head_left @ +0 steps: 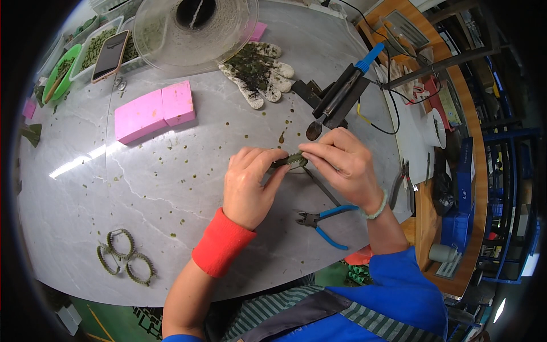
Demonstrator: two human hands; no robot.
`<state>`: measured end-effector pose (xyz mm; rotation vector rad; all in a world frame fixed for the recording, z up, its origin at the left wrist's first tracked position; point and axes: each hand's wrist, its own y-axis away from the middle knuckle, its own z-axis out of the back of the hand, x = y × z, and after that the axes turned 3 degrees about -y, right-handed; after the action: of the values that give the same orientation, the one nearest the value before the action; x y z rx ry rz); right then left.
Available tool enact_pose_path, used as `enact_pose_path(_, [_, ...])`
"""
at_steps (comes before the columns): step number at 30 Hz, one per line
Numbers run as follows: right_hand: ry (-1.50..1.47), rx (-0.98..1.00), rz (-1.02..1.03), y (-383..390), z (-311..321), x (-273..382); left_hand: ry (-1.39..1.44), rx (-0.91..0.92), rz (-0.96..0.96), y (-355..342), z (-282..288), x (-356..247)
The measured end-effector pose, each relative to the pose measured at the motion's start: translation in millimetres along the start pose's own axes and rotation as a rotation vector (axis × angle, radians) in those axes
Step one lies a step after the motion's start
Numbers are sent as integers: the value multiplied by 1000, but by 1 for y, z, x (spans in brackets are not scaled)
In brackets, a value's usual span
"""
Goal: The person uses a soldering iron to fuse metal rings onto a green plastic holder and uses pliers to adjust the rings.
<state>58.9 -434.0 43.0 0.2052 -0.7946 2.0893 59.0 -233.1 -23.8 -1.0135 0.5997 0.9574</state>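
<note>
In a pinch between thumb and fingers, my left hand (248,182) grips one end of a dark green ridged piece (295,160). My right hand (345,162) is closed at its other end, fingertips pressed together against it. Part of the piece is hidden behind the fingers. A thin grey rod-like tool (322,187) slants below my right hand; whether that hand touches it I cannot tell. Blue-handled cutting pliers (312,219) lie just below. Three joined green toothed rings (123,256) rest on the table at the lower left.
A pink block (154,111), a stained white glove (259,71) and a clear round basin (194,51) are on the grey table (171,199). A blue-gripped tool (345,88) sits in a black stand, its cord trailing right. A phone (110,56) leans on tubs of green pellets.
</note>
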Motion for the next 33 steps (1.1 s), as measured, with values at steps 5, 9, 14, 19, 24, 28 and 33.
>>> enact_pose_path(5, [11, 30, 38, -2, 0, 4, -5, -7, -15, 1, -1, 1])
enact_pose_path(9, [31, 51, 51, -2, 1, 4, -9, -17, -38, 0, -2, 1])
enact_pose_path(14, [36, 68, 59, -2, 1, 4, -7, -22, -50, 1, -2, 1])
enact_pose_path(19, [35, 92, 55, -2, 0, 5, -18, -15, -73, 0, 0, -1])
enact_pose_path(24, [-27, 2, -86, 6, 11, 12, -11, -8, -43, 0, 12, -10])
enact_pose_path(28, [16, -21, -141, 31, 37, 20, -61, 95, 100, 14, 52, -10])
enact_pose_path(33, [-125, -45, -399, 99, 71, 39, -159, 244, 319, 28, 125, 13])
